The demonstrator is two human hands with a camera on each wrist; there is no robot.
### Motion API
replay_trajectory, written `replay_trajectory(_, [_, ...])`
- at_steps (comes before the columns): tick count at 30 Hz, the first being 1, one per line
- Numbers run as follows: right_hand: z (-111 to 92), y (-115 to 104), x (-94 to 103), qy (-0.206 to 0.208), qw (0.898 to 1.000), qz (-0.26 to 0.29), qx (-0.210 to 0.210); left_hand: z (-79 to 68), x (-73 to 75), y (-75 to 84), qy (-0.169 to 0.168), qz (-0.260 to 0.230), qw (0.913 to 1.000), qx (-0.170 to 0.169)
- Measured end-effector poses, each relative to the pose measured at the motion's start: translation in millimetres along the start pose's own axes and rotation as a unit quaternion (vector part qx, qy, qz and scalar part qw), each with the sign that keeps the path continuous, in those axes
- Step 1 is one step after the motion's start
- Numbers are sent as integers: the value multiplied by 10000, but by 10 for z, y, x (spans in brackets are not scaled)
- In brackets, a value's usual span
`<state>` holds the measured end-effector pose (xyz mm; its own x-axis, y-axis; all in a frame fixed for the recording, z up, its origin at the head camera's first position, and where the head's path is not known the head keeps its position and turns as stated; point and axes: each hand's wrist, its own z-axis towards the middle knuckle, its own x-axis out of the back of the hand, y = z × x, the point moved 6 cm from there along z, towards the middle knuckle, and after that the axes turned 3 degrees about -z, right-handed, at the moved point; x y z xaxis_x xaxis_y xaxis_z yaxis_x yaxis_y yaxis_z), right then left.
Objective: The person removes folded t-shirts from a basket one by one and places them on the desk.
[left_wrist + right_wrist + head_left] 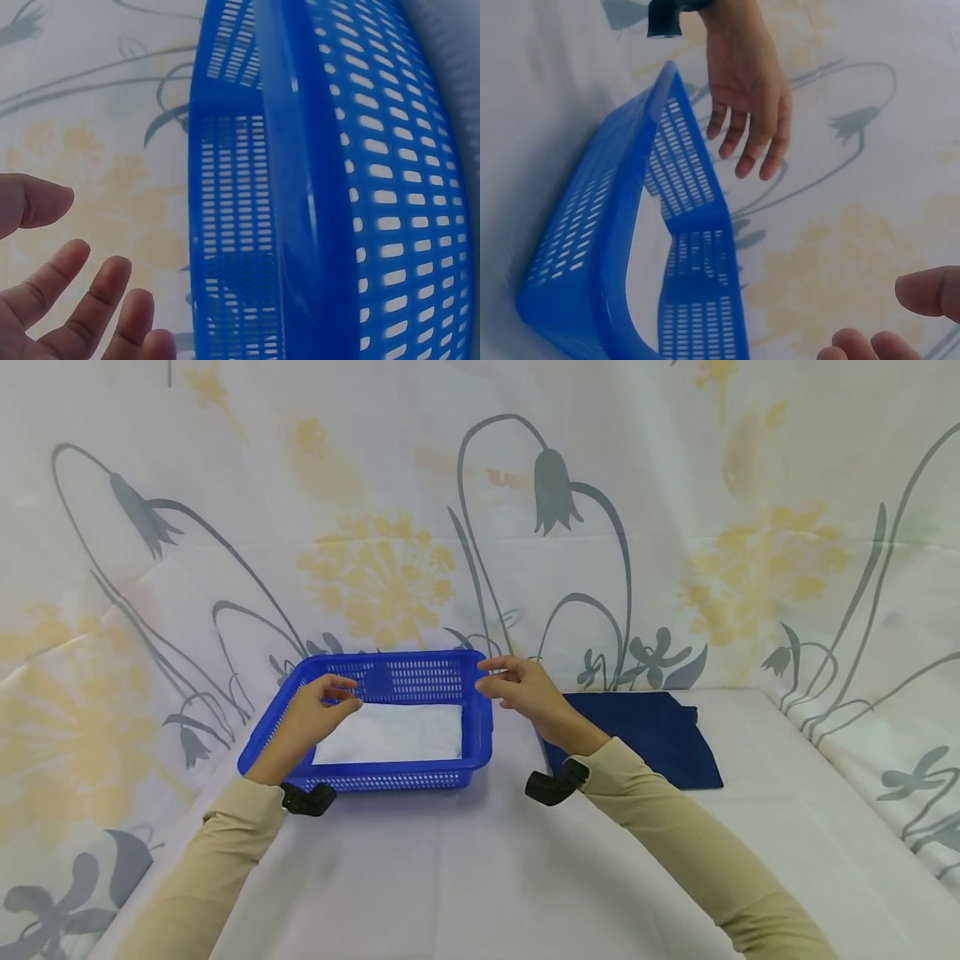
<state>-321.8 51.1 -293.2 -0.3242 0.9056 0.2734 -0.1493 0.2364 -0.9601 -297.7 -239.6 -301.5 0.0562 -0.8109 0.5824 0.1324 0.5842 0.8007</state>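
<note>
A blue plastic basket (pixel 375 768) with slotted walls stands on the table, and a folded white cloth (pixel 405 735) lies flat on its floor. My left hand (pixel 311 718) hovers over the basket's left part, fingers loosely bent with nothing between them; the left wrist view shows its fingers spread apart from the basket wall (pixel 315 195). Above the basket's right end is my right hand (pixel 525 689), also holding nothing, its fingers relaxed. To the right of the basket lies a folded dark blue cloth (pixel 637 735), partly behind the right wrist.
A white sheet covers the table (pixel 465 877). Behind it hangs a curtain (pixel 420 485) printed with grey and yellow flowers. Each wrist carries a black camera mount (pixel 555 785).
</note>
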Motion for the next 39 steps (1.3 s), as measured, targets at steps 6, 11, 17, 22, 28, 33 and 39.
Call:
replay_trajectory(6, [159,95,-152,97,9989,340,-309,136,48,-175,-309,-914,9931,661])
replay_trajectory(11, [267,144,-288,246,9965,615,-517,263,87,-238,-398,-1525,9830,941])
replay_trajectory(17, [403,172,-425,374,9950,743,-560,386,144,-282,-435,-1893,9755,1035])
replay_trajectory(22, [496,218,-489,508,9936,742,-682,474,162,-351,-451,-1937,9724,1220])
replay_trajectory(28, [619,312,-557,735,9921,527,-874,557,164,-492,-364,-1776,9711,1555])
replay_trajectory(33, [689,365,-636,859,9910,249,-997,587,153,-602,-320,-1590,9704,1787])
replay_trajectory(39, [708,405,-710,952,9880,-212,-1195,606,89,-710,-603,-1370,9690,1967])
